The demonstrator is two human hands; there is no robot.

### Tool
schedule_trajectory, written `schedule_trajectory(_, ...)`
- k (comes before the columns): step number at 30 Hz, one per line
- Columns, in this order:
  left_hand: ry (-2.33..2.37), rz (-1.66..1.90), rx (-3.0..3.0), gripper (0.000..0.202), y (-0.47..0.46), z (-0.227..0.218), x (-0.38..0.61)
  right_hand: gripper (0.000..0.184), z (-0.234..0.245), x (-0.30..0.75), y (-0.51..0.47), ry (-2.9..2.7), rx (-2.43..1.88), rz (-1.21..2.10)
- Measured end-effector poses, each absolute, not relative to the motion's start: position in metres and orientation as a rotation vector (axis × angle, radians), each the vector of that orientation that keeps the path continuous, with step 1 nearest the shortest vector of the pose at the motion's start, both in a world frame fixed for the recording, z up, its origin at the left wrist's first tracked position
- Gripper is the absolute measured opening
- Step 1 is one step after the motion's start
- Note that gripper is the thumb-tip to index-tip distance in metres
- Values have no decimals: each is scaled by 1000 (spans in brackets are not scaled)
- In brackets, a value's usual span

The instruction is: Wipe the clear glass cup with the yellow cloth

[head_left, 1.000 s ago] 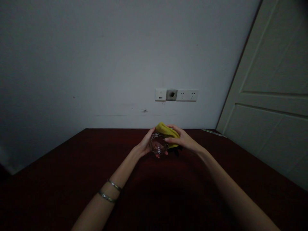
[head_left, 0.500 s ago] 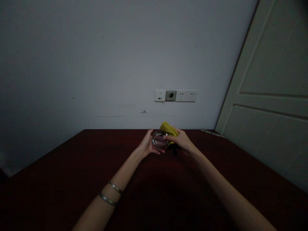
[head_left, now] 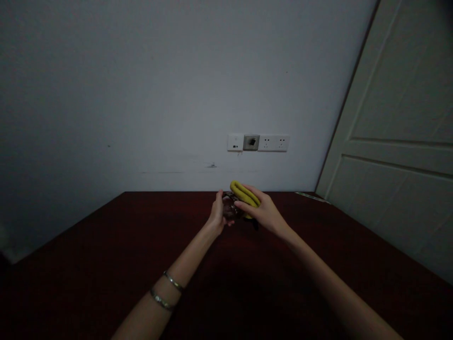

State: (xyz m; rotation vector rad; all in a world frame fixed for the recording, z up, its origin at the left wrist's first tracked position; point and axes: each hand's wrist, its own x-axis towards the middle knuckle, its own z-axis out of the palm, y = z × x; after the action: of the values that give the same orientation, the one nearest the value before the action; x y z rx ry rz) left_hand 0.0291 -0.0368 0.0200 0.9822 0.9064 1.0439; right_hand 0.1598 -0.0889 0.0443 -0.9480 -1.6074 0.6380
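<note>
My left hand [head_left: 216,218] is closed around a round, clear glass dish [head_left: 228,208], with the thumb up along its near left side. The dish is tilted, and its right part is hidden by my other hand. My right hand [head_left: 266,211] grips a folded yellow cloth [head_left: 244,193] between thumb and fingers. The cloth sits against the right edge of the dish. Something dark hangs below the cloth, too dim to make out. Both hands are held above the dark red tabletop [head_left: 159,236].
Behind the table's far edge rises a pale wall [head_left: 177,94] with a row of sockets [head_left: 274,143]. To the right stands a light panelled door [head_left: 396,141]. A thin flat strip [head_left: 313,197] lies at the far right corner.
The dish has turned from facing me to a steeper tilt, and my left hand has rotated with it. My right hand and the cloth have shifted slightly left.
</note>
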Motion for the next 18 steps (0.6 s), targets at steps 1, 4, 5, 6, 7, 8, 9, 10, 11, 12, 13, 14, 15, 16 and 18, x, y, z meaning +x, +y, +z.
schedule_trajectory(1, 881, 1045, 975, 54, -38, 23, 28, 50, 50, 161, -91, -1613, -941, 637)
schedule_trajectory(4, 810, 1001, 998, 53, -39, 36, 25, 43, 67, 170, -93, -1509, -954, 619)
schedule_trajectory(5, 793, 978, 1012, 52, -40, 42, 24, 44, 73, 173, -92, -1463, -962, 607)
schedule_trajectory(6, 787, 949, 1025, 51, -40, 47, 24, 44, 77, 176, -91, -1431, -964, 592)
schedule_trajectory(7, 789, 918, 1043, 52, -40, 52, 24, 44, 81, 179, -90, -1411, -961, 578)
schedule_trajectory(8, 785, 892, 1059, 52, -41, 57, 24, 43, 83, 181, -89, -1402, -952, 564)
schedule_trajectory(9, 778, 865, 1073, 53, -41, 61, 24, 41, 83, 181, -89, -1403, -939, 553)
schedule_trajectory(10, 761, 832, 1086, 55, -42, 64, 25, 40, 83, 181, -89, -1411, -921, 542)
schedule_trajectory(11, 745, 814, 1096, 57, -43, 67, 25, 39, 81, 180, -90, -1424, -896, 533)
schedule_trajectory(12, 738, 808, 1101, 58, -44, 68, 25, 38, 79, 178, -92, -1445, -869, 522)
schedule_trajectory(13, 739, 809, 1101, 59, -44, 69, 25, 38, 76, 175, -93, -1472, -842, 506)
schedule_trajectory(14, 750, 816, 1094, 60, -45, 70, 25, 38, 74, 173, -95, -1503, -818, 488)
schedule_trajectory(15, 765, 823, 1079, 60, -46, 69, 25, 38, 71, 171, -96, -1533, -797, 470)
schedule_trajectory(16, 776, 830, 1060, 60, -46, 69, 25, 38, 69, 169, -97, -1557, -778, 452)
schedule_trajectory(18, 780, 842, 1023, 59, -46, 67, 25, 36, 66, 167, -97, -1588, -737, 413)
